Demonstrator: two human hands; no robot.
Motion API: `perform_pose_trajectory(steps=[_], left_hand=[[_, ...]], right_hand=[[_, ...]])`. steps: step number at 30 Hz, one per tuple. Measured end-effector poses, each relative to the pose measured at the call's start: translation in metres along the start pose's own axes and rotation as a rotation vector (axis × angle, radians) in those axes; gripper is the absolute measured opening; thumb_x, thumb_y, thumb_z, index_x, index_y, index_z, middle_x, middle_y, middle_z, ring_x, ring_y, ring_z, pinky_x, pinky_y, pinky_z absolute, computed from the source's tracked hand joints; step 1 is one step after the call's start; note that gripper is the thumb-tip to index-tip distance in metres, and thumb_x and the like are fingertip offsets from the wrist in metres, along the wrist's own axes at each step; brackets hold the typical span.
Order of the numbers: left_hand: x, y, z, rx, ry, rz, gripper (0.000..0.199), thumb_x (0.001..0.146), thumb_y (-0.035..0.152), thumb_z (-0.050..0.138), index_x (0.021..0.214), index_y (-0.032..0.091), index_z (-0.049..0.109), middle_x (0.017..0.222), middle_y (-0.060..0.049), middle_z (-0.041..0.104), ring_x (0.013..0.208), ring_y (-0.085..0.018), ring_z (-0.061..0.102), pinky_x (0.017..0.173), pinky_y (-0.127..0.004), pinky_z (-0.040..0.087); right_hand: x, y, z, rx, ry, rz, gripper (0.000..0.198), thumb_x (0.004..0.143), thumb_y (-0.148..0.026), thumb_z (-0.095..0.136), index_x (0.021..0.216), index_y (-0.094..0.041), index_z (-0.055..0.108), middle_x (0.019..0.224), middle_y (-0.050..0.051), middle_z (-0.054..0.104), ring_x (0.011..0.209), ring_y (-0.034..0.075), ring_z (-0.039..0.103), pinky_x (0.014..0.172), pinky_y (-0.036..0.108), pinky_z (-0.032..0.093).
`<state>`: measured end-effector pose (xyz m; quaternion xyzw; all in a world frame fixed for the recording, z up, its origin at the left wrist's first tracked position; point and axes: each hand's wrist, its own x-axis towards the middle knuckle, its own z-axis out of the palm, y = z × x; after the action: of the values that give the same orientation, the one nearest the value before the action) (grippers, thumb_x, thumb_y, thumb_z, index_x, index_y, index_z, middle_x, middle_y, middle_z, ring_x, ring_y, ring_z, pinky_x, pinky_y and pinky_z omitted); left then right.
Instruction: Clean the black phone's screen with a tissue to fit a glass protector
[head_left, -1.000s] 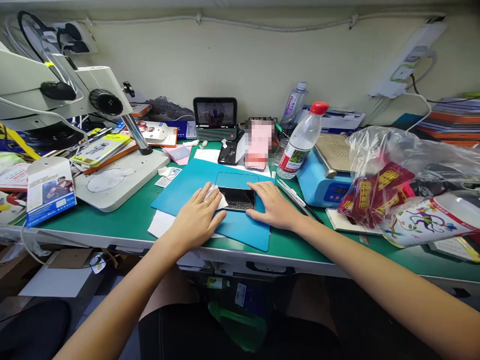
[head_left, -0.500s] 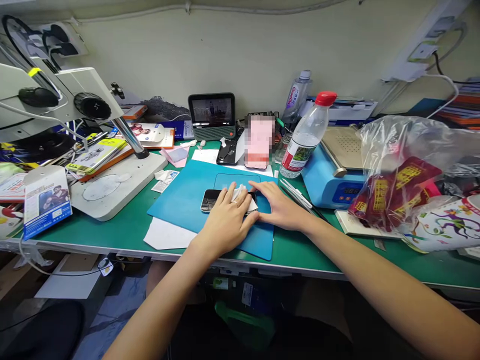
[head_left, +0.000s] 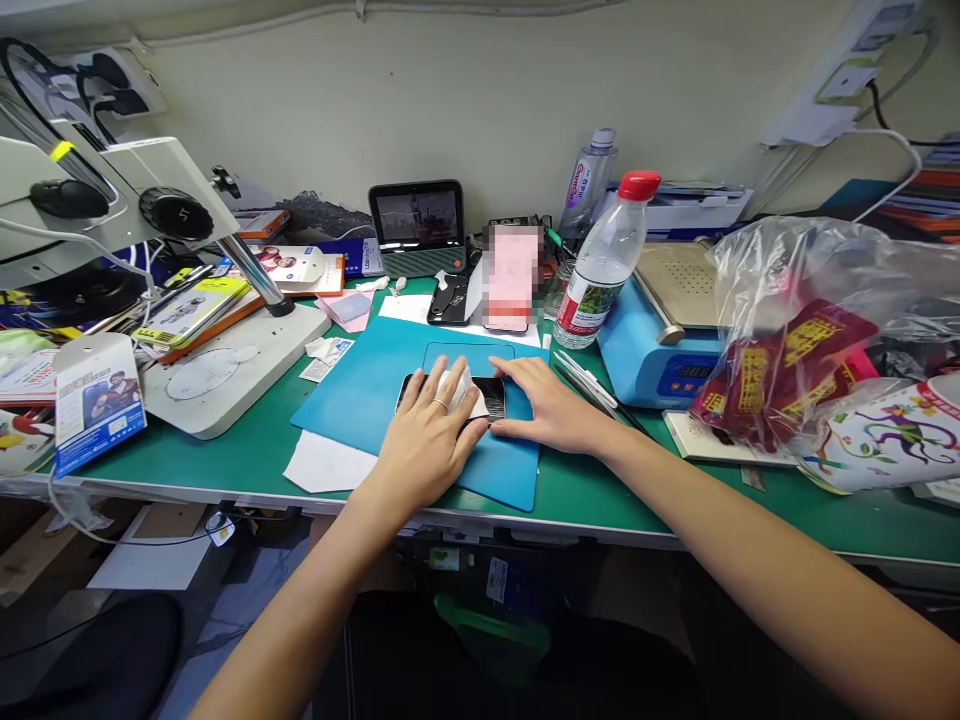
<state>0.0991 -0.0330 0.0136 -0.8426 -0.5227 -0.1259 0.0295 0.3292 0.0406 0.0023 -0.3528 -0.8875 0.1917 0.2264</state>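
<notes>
A smartphone (head_left: 494, 392) with a dark, glossy face lies flat on a blue mat (head_left: 341, 385), partly hidden by my hands. My left hand (head_left: 429, 435), a ring on one finger, presses a crumpled white tissue (head_left: 472, 402) onto the phone's face; its fingers are spread over the tissue. At the phone's right end my right hand (head_left: 559, 408) steadies it, thumb on the near edge and fingers on the far edge. Just beyond the phone, a thin dark rectangular outline (head_left: 469, 346) shows on the mat.
A microscope stand (head_left: 225, 375) is on the left. Behind the mat are a small screen device (head_left: 418, 225), a black phone (head_left: 448, 300) and a pink-screened phone (head_left: 512, 275). To the right stand a red-capped bottle (head_left: 604, 265), a blue heating unit (head_left: 649, 355) and a plastic bag (head_left: 795, 260); pens (head_left: 589, 378) lie nearby.
My left hand and the tissue have slid left along the phone, baring more of its right part. My right hand keeps its place at the right end. The whole view has shifted slightly.
</notes>
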Motion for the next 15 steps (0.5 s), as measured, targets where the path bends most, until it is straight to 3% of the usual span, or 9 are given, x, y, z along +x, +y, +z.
perform_pose_trajectory(steps=[4,11,15], left_hand=[[-0.002,0.002,0.003,-0.024,-0.032,0.015,0.057,0.114,0.046,0.036,0.154,0.01,0.055,0.166,-0.017,0.048,0.158,-0.035,0.039,0.13,-0.052,0.034],[0.008,0.015,0.006,-0.067,-0.055,0.022,0.07,0.114,0.055,0.029,0.161,0.004,0.042,0.167,-0.022,0.045,0.159,-0.034,0.038,0.128,-0.053,0.034],[0.02,0.028,0.008,-0.067,-0.08,0.061,0.068,0.115,0.054,0.027,0.157,0.006,0.048,0.168,-0.02,0.045,0.16,-0.031,0.037,0.13,-0.05,0.031]], right_hand=[[0.0,0.001,-0.001,0.008,-0.002,-0.009,0.088,0.089,-0.063,0.073,0.162,-0.026,0.041,0.143,0.018,0.061,0.134,0.04,0.055,0.111,0.064,0.05],[0.0,0.003,0.001,0.019,0.023,-0.013,0.086,0.091,-0.062,0.071,0.162,-0.026,0.041,0.146,0.017,0.06,0.136,0.039,0.053,0.114,0.063,0.048],[0.0,0.006,0.001,0.011,0.04,-0.01,0.081,0.091,-0.06,0.07,0.16,-0.024,0.046,0.141,0.019,0.062,0.132,0.042,0.054,0.111,0.067,0.048]])
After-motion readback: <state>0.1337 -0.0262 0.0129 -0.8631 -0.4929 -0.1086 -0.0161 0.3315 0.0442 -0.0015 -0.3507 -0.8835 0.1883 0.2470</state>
